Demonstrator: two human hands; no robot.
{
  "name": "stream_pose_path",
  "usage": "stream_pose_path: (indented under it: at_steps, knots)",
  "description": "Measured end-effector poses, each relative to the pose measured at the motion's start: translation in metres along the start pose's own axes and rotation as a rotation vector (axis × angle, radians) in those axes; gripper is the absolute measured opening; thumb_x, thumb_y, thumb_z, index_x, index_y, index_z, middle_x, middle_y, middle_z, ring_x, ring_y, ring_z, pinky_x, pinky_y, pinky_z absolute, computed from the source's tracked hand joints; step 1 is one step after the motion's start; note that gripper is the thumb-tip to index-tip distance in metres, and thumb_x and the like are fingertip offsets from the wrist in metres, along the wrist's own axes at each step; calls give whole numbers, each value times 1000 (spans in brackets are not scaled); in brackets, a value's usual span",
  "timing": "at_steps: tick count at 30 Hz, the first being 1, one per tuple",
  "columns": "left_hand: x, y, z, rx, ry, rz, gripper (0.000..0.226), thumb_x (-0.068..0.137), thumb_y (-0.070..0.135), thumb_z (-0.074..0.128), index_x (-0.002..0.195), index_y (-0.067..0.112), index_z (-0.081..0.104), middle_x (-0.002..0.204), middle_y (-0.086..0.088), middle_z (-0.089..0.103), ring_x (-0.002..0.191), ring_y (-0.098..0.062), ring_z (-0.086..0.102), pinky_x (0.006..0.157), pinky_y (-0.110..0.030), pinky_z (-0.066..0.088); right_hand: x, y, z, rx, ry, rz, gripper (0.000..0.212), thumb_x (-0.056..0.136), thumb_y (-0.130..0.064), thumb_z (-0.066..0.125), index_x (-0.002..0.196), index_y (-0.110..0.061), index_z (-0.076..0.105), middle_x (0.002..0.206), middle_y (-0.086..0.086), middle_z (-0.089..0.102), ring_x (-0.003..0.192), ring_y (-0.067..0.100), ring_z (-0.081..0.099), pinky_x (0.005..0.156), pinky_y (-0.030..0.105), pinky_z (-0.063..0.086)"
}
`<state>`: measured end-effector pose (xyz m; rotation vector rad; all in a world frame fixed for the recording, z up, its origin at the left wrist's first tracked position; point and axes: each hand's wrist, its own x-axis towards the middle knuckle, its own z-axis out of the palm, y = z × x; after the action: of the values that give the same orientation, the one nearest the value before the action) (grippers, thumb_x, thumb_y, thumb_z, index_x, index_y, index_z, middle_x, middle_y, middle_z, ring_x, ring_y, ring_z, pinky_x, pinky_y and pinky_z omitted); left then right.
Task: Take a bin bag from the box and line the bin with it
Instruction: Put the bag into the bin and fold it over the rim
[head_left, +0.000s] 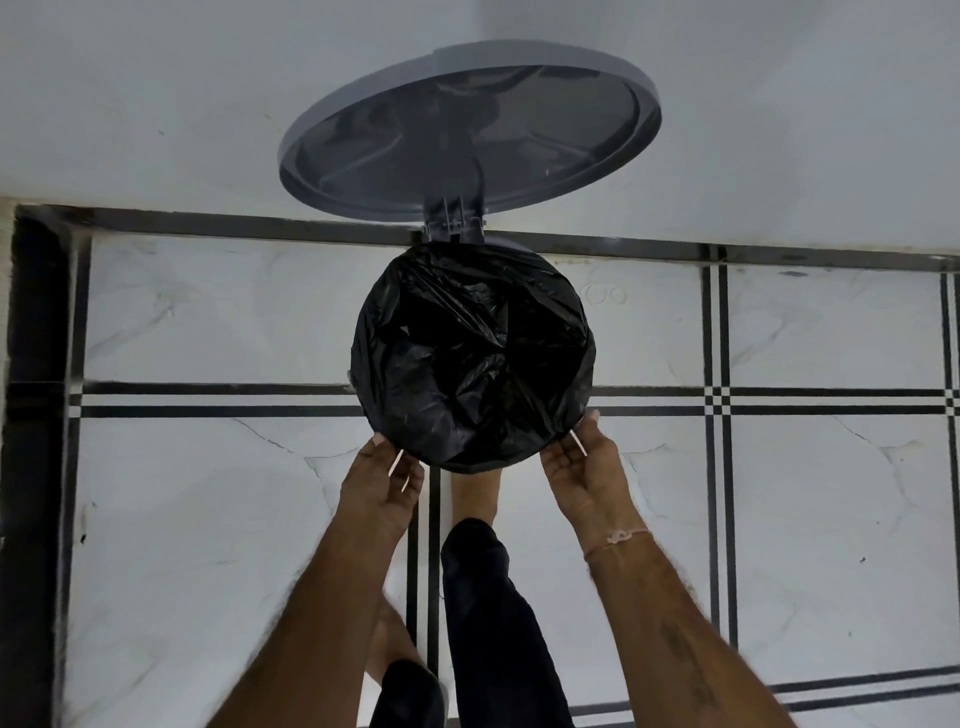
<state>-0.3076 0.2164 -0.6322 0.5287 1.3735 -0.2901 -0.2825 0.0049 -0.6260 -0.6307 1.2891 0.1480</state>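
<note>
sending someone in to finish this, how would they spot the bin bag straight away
Find the grey round lid standing open against the white wall. Just below its hinge sits the bin, its mouth wrapped in the bin bag, with the left hand and right hand at its near edge. It is the only crinkled, glossy black thing on the pale marble floor.

White marble-look floor tiles (218, 322) veined in grey, divided by paired thin black inlay lines (208, 400) into a grid. Broad black border strip (36, 415) along the left edge. Plain pale wall (156, 93) beyond, evenly and softly lit.
</note>
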Motion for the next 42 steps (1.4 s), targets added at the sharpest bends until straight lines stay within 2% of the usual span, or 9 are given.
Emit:
stream_pose_path:
  at_steps: [4, 12, 23, 27, 29, 31, 34, 38, 42]
  knots:
    - [0, 17, 8, 38, -44, 173, 32, 97, 44, 62, 112, 16, 68, 107, -1, 72, 97, -17, 69, 84, -32, 59, 6, -12, 10, -129, -30, -60, 30, 100, -33, 64, 106, -5, 73, 101, 10, 77, 99, 21, 72, 100, 35, 56]
    - [15, 43, 11, 76, 25, 94, 17, 95, 31, 69, 99, 14, 67, 99, -2, 72, 90, -15, 68, 75, -29, 57, 32, -32, 30, -216, 100, -40, 21, 99, -23, 67, 106, -4, 72, 76, 5, 80, 74, 17, 76, 66, 30, 64]
    - [9, 45, 21, 219, 93, 313, 19, 94, 31, 73, 89, 16, 62, 101, -3, 73, 96, -20, 68, 79, -31, 58, 45, -48, 49, -348, 72, -44, 45, 99, -38, 66, 128, -3, 66, 119, 12, 75, 109, 27, 72, 99, 43, 58]
    - [7, 47, 23, 158, 52, 253, 17, 95, 26, 71, 87, 11, 64, 94, -6, 73, 90, -20, 70, 77, -32, 63, 20, -45, 59, -734, 298, -623, 17, 98, -39, 62, 95, -22, 61, 96, -1, 66, 87, 16, 65, 78, 36, 59]
    - [6, 46, 24, 136, 25, 235, 18, 96, 25, 68, 90, 9, 65, 94, -7, 72, 91, -22, 69, 84, -35, 61, -19, -33, 73, -949, 5, -873, 21, 101, -42, 60, 99, -21, 64, 94, 2, 70, 84, 13, 66, 73, 31, 56]
    - [9, 46, 25, 126, 27, 236, 20, 98, 26, 66, 94, 7, 65, 97, -10, 72, 98, -26, 67, 97, -43, 56, -36, -20, 99, -1182, -377, -512, 40, 104, -53, 49, 106, -20, 71, 93, 7, 77, 79, 17, 72, 70, 28, 51]
    - [16, 43, 24, 88, -5, 256, 22, 100, 25, 62, 105, 3, 64, 105, -13, 71, 106, -30, 67, 100, -43, 56, -4, -5, 134, -1416, -549, -10, 63, 98, -75, 32, 119, -31, 71, 108, 3, 80, 100, 25, 77, 87, 38, 54]
    - [20, 39, 24, 30, -31, 274, 29, 99, 26, 62, 109, -1, 65, 104, -13, 73, 96, -25, 71, 81, -30, 62, 67, 22, 151, -1465, -527, 185, 72, 94, -81, 22, 131, -37, 66, 124, 1, 74, 112, 23, 72, 97, 43, 48]
    - [24, 38, 22, 17, -54, 255, 52, 95, 29, 65, 131, -9, 59, 124, -21, 70, 107, -28, 70, 89, -31, 61, 95, 39, 153, -1430, -489, 258, 74, 94, -81, 22, 138, -36, 61, 132, 2, 69, 120, 25, 67, 101, 47, 44]
